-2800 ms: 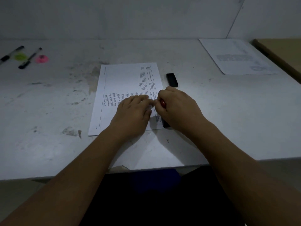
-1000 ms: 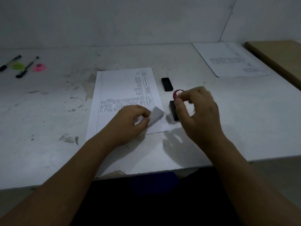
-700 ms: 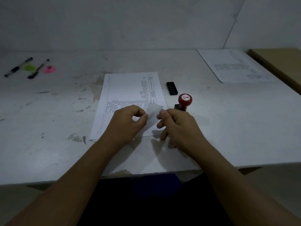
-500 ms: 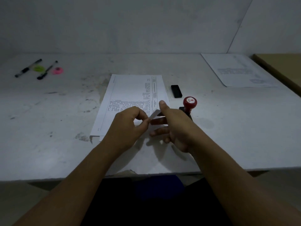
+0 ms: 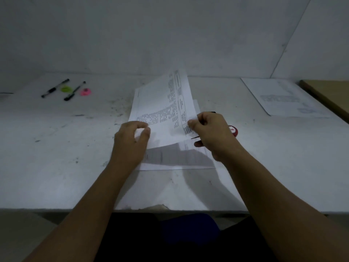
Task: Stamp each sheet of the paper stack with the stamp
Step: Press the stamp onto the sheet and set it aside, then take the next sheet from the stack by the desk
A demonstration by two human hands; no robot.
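Note:
The top printed sheet (image 5: 162,106) is lifted off the paper stack (image 5: 179,157) and tilts up toward the wall. My right hand (image 5: 211,133) pinches its near right corner. My left hand (image 5: 132,140) pinches its near left edge. The rest of the stack lies flat on the white table (image 5: 56,157), in the shadow of the raised sheet. The red-topped stamp (image 5: 233,131) stands just right of my right hand, mostly hidden behind it. Neither hand touches the stamp.
A second pile of printed sheets (image 5: 283,99) lies at the back right, beside a brown board (image 5: 328,99). Two black pens (image 5: 54,88) (image 5: 74,91) with a green cap (image 5: 66,89) and a pink cap (image 5: 86,91) lie at the back left. The wall stands close behind the table.
My right hand has let go of the stamp, which now stands on the table, and taken the sheet's corner. Both hands have lifted the top sheet up off the stack.

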